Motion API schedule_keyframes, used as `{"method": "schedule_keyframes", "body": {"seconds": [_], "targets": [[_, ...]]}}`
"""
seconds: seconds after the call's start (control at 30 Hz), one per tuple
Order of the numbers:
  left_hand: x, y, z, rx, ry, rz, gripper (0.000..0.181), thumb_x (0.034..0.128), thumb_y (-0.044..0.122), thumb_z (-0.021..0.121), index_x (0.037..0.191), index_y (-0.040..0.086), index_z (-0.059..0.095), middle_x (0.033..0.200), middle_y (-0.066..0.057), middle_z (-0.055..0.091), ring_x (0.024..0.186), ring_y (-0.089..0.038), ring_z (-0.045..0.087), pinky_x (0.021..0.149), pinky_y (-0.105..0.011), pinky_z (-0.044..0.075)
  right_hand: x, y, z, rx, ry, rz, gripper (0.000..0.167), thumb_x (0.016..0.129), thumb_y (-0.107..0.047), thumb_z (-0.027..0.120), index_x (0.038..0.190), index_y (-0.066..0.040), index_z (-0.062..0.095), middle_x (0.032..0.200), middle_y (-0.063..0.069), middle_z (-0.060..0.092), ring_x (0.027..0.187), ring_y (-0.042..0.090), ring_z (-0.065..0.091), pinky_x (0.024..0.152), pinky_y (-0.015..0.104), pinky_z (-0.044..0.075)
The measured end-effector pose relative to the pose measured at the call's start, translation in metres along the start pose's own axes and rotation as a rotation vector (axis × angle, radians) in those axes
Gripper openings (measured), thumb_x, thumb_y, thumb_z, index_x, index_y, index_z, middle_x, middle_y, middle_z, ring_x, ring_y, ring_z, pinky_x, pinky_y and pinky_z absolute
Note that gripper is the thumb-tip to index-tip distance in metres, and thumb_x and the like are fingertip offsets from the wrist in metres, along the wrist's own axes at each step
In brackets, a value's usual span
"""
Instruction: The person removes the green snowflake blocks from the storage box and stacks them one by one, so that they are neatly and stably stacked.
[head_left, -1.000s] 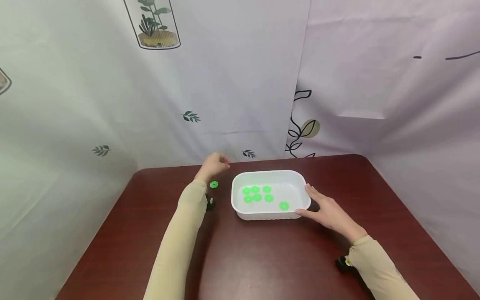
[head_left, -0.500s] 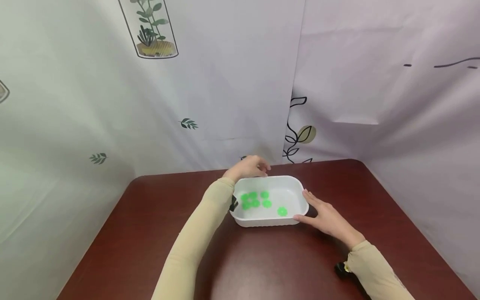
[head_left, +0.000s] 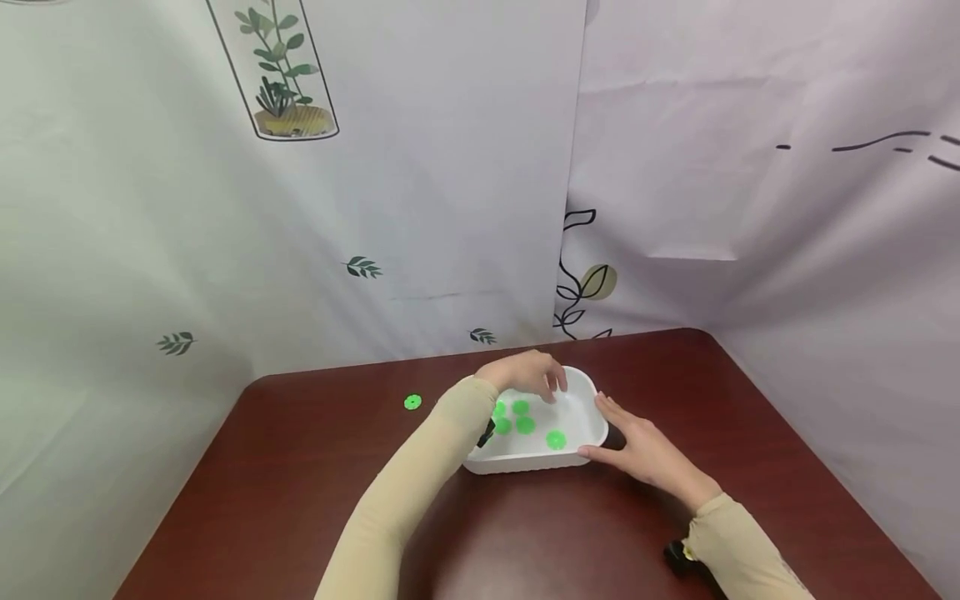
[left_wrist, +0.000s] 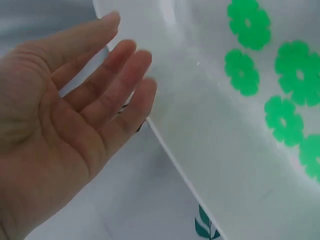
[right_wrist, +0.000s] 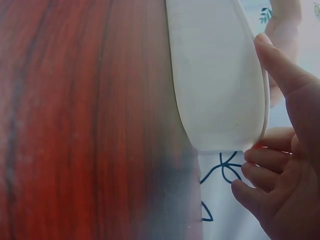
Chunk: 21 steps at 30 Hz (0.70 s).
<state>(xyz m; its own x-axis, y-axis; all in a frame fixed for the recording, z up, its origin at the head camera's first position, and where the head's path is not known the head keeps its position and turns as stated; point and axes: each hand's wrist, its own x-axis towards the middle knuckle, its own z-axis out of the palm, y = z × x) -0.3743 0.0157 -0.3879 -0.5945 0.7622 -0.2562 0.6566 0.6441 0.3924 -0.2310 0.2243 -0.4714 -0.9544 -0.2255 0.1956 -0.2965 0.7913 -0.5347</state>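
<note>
1 disc (head_left: 412,402) lies apart

On the table (head_left: 300,467), it sits left of the left hand (head_left: 522,372), the nearer, its loose fingers empty over the tray (head_left: 525,463), which runs left to right; the right hand (head_left: 649,452) grips its right end.

From above, my head view looked forward and down across the bench (head_left: 540,533). Both wrist views looked from close in, and all three shared the white tray (head_left: 517,465).

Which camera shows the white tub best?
Head view: it shows most of the tub, but a sleeve hides some. The left wrist view shows part of its inside with green flower shapes; the right, some outside.
</note>
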Motion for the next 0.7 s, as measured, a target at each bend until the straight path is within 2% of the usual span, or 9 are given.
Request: {"method": "schedule_keyframes", "body": {"seconds": [0.13, 0.33, 0.4, 0.53, 0.63, 0.7], "targets": [[0.010, 0.006, 0.010, 0.034, -0.081, 0.013, 0.025, 0.0858, 0.016, 0.079, 0.110, 0.019, 0.075, 0.104, 0.002, 0.068, 0.093, -0.010, 0.058, 0.085, -0.026, 0.047, 0.000, 0.000, -0.002, 0.002, 0.004, -0.002, 0.102, 0.081, -0.069, 0.069, 0.154, -0.004, 0.039, 0.157, 0.021, 0.036, 0.138, 0.041, 0.044, 0.102, 0.056, 0.044], [0.025, 0.013, 0.029, 0.093, -0.178, 0.088, 0.026, 0.0821, 0.014, 0.082, 0.107, 0.016, 0.074, 0.093, 0.007, 0.067, 0.084, -0.007, 0.060, 0.076, -0.018, 0.047, -0.003, -0.001, 0.001, 0.001, 0.022, -0.012, 0.099, 0.082, -0.066, 0.071, 0.153, -0.004, 0.042, 0.156, 0.022, 0.037, 0.137, 0.041, 0.045, 0.103, 0.056, 0.044], [0.026, 0.014, 0.035, 0.128, -0.182, 0.090, 0.026, 0.0823, 0.016, 0.083, 0.107, 0.017, 0.074, 0.093, 0.007, 0.066, 0.084, -0.006, 0.060, 0.076, -0.018, 0.046, -0.003, -0.001, 0.002, 0.001, 0.023, -0.019, 0.098, 0.082, -0.065, 0.071, 0.152, -0.004, 0.042, 0.156, 0.021, 0.037, 0.138, 0.040, 0.044, 0.104, 0.055, 0.043], [0.025, 0.013, 0.040, 0.166, -0.167, 0.051, 0.028, 0.0815, 0.021, 0.085, 0.106, 0.021, 0.072, 0.094, 0.008, 0.062, 0.087, -0.007, 0.056, 0.079, -0.022, 0.045, -0.001, -0.003, 0.004, 0.010, 0.013, -0.036, 0.098, 0.083, -0.066, 0.070, 0.153, -0.005, 0.042, 0.158, 0.019, 0.036, 0.139, 0.038, 0.043, 0.105, 0.053, 0.043], [0.024, 0.014, 0.041, 0.160, -0.172, 0.042, 0.032, 0.0800, 0.021, 0.086, 0.107, 0.023, 0.069, 0.095, 0.008, 0.061, 0.088, -0.009, 0.056, 0.080, -0.023, 0.045, 0.000, -0.003, 0.002, 0.010, 0.018, -0.034, 0.097, 0.083, -0.067, 0.070, 0.153, -0.005, 0.042, 0.158, 0.018, 0.036, 0.139, 0.037, 0.043, 0.105, 0.053, 0.043], [0.025, 0.017, 0.041, 0.156, -0.192, 0.058, 0.033, 0.0790, 0.019, 0.085, 0.107, 0.022, 0.067, 0.096, 0.007, 0.061, 0.089, -0.009, 0.056, 0.080, -0.023, 0.045, -0.001, -0.002, 0.000, 0.005, 0.025, -0.021, 0.097, 0.082, -0.066, 0.070, 0.153, -0.005, 0.043, 0.158, 0.018, 0.037, 0.139, 0.038, 0.044, 0.104, 0.054, 0.043]]}}
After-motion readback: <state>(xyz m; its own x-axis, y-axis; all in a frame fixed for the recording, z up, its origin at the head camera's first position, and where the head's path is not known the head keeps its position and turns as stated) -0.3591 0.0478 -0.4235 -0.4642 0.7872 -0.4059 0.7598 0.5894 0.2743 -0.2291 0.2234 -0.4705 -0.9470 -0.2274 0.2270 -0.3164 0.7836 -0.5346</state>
